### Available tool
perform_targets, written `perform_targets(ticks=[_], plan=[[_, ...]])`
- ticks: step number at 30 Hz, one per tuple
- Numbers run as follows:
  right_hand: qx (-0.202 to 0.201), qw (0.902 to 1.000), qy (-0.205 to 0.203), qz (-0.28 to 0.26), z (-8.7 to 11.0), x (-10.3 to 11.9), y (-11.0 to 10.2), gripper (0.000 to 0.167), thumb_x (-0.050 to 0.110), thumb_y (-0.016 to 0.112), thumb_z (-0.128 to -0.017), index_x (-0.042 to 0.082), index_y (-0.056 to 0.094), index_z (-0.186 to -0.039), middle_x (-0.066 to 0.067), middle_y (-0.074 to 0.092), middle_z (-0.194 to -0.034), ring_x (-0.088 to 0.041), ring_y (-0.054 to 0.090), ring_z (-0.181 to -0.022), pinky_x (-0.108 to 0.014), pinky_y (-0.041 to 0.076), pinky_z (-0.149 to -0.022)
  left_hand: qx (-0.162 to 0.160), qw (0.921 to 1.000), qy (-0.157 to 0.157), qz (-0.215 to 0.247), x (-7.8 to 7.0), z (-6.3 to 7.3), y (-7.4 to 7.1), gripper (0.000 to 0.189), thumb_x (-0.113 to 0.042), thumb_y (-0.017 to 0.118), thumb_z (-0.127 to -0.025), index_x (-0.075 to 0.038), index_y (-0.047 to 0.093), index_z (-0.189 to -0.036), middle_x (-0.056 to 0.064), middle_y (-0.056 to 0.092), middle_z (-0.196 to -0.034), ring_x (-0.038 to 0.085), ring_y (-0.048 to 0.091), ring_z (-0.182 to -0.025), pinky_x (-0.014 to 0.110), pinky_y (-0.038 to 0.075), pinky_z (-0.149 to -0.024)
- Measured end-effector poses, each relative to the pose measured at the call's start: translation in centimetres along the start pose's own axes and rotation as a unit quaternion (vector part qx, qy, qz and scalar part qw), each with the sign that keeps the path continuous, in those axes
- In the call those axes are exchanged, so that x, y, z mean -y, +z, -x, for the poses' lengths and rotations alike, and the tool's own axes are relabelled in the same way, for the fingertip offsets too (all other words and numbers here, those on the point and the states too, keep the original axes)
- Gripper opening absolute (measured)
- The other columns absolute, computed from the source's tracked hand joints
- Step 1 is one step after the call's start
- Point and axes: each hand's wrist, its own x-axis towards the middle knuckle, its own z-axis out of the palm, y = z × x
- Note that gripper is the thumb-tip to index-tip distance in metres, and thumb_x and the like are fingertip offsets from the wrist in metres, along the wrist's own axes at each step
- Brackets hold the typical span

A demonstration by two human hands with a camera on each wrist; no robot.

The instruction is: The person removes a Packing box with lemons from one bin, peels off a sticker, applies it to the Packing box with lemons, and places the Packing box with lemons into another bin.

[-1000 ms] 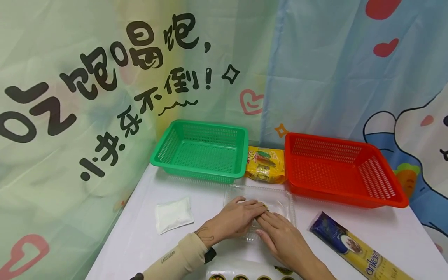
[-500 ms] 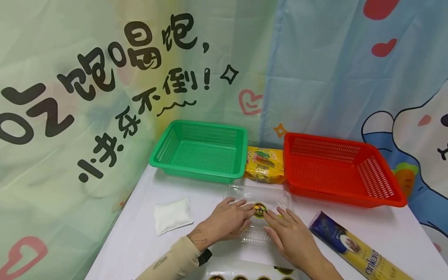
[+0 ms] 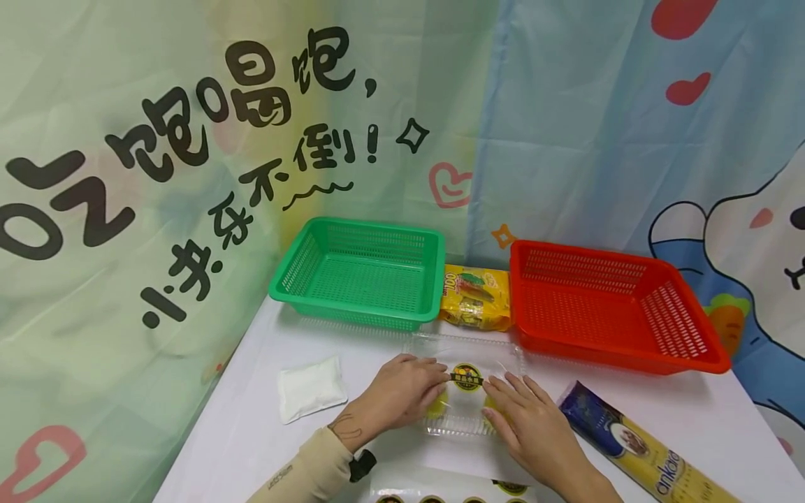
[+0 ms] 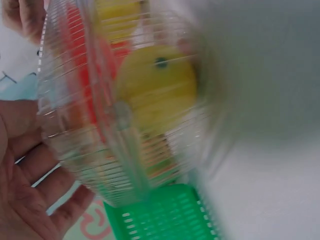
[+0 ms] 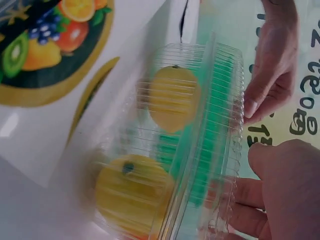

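Observation:
A clear plastic clamshell box (image 3: 462,422) lies on the table with its ribbed lid down. Inside it are round yellow fruits (image 5: 132,192), also seen through the ribbed wall as a yellow fruit (image 4: 156,90) in the left wrist view. On top of the lid sits a round black and gold sticker (image 3: 467,377). My left hand (image 3: 405,390) rests on the left of the lid, fingertips at the sticker's edge. From the right, my right hand (image 3: 531,423) lies on the lid with extended fingers, its tips just beside the sticker.
Behind the box stand a green basket (image 3: 371,318) and a red basket (image 3: 629,360), with a yellow packet (image 3: 476,297) between them. A white pouch (image 3: 312,388) lies left, a pasta pack (image 3: 648,447) right. A sheet of round stickers (image 3: 434,482) is at the front edge.
Both hands have slid apart over the lid, left hand leftward and right hand rightward. The sticker, mostly covered before, is now in full view.

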Motion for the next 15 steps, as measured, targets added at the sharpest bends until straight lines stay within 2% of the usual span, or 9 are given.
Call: perform_targets(ticks=[3, 4, 5, 7, 9, 10, 12, 13, 15], plan=[[-0.018, 0.999, 0.007, -0.039, -0.2, -0.3, -0.2, 0.04, 0.028, 0.073, -0.092, 0.013, 0.07, -0.13, -0.007, 0.067, -0.135, -0.03, 0.061, -0.129, -0.025, 0.016, -0.125, -0.047, 0.9972, -0.006, 0.058, 0.4, 0.1, 0.2, 0.027, -0.026, 0.056, -0.104, -0.018, 0.073, -0.124, -0.003, 0.071, -0.127, 0.015, 0.062, -0.126, 0.037, 0.047, -0.107], [-0.028, 0.9983, 0.012, -0.05, -0.2, -0.4, -0.3, 0.04, 0.026, 0.075, -0.091, 0.014, 0.07, -0.129, -0.007, 0.067, -0.135, -0.029, 0.061, -0.128, -0.023, 0.015, -0.124, -0.068, 0.9947, -0.008, 0.077, 0.6, 0.2, 0.3, 0.027, -0.025, 0.057, -0.103, -0.017, 0.073, -0.123, -0.003, 0.072, -0.124, 0.016, 0.064, -0.124, 0.037, 0.047, -0.106], [-0.04, 0.9972, 0.016, -0.061, -0.3, -0.6, -0.6, 0.04, 0.023, 0.076, -0.09, 0.014, 0.07, -0.129, -0.007, 0.068, -0.134, -0.029, 0.062, -0.127, -0.023, 0.017, -0.124, -0.091, 0.9913, -0.01, 0.095, 0.8, 0.3, 0.4, 0.026, -0.024, 0.057, -0.103, -0.016, 0.073, -0.122, -0.002, 0.074, -0.122, 0.017, 0.065, -0.123, 0.038, 0.048, -0.106], [-0.069, 0.9943, 0.019, -0.079, -0.5, -0.9, -1.2, 0.039, 0.017, 0.078, -0.088, 0.014, 0.071, -0.126, -0.006, 0.07, -0.13, -0.029, 0.065, -0.122, -0.033, 0.034, -0.119, -0.138, 0.9824, -0.018, 0.124, 1.1, 0.4, 0.4, 0.025, -0.021, 0.059, -0.102, -0.014, 0.073, -0.121, 0.0, 0.075, -0.119, 0.02, 0.066, -0.121, 0.042, 0.049, -0.104], [-0.095, 0.9911, 0.033, -0.087, -0.7, -1.3, -1.8, 0.038, 0.012, 0.078, -0.086, 0.013, 0.073, -0.124, -0.005, 0.072, -0.125, -0.028, 0.068, -0.116, -0.043, 0.049, -0.104, -0.178, 0.9715, -0.035, 0.152, 1.6, 0.6, 0.4, 0.026, -0.02, 0.061, -0.101, -0.012, 0.072, -0.124, 0.002, 0.074, -0.121, 0.023, 0.065, -0.122, 0.044, 0.049, -0.104], [-0.109, 0.9894, 0.042, -0.086, -0.8, -1.6, -2.1, 0.037, 0.011, 0.078, -0.086, 0.013, 0.073, -0.122, -0.005, 0.074, -0.122, -0.027, 0.07, -0.112, -0.045, 0.053, -0.097, -0.192, 0.9657, -0.05, 0.168, 1.9, 0.7, 0.4, 0.028, -0.019, 0.061, -0.101, -0.011, 0.07, -0.126, 0.004, 0.073, -0.124, 0.024, 0.065, -0.122, 0.046, 0.049, -0.104], [-0.136, 0.9846, 0.057, -0.094, -0.9, -2.3, -2.5, 0.035, 0.007, 0.078, -0.085, 0.012, 0.075, -0.119, -0.005, 0.076, -0.116, -0.023, 0.073, -0.102, -0.032, 0.056, -0.089, -0.203, 0.9535, -0.089, 0.204, 2.3, 0.9, 0.5, 0.033, -0.019, 0.061, -0.101, -0.007, 0.065, -0.132, 0.009, 0.069, -0.131, 0.028, 0.062, -0.126, 0.049, 0.048, -0.105], [-0.147, 0.9818, 0.066, -0.1, -0.9, -2.7, -2.7, 0.033, 0.006, 0.078, -0.085, 0.012, 0.076, -0.117, -0.006, 0.077, -0.113, -0.019, 0.073, -0.09, -0.023, 0.056, -0.081, -0.201, 0.947, -0.111, 0.225, 2.6, 1.0, 0.6, 0.037, -0.02, 0.061, -0.101, -0.005, 0.062, -0.135, 0.012, 0.066, -0.134, 0.03, 0.061, -0.126, 0.049, 0.048, -0.105], [-0.165, 0.9763, 0.087, -0.109, -0.9, -3.5, -2.9, 0.029, 0.006, 0.077, -0.086, 0.011, 0.077, -0.114, -0.007, 0.078, -0.106, -0.009, 0.067, -0.071, -0.012, 0.05, -0.066, -0.18, 0.9324, -0.159, 0.27, 3.0, 1.2, 0.9, 0.046, -0.025, 0.06, -0.102, -0.004, 0.055, -0.142, 0.016, 0.061, -0.139, 0.034, 0.061, -0.124, 0.051, 0.049, -0.102]])
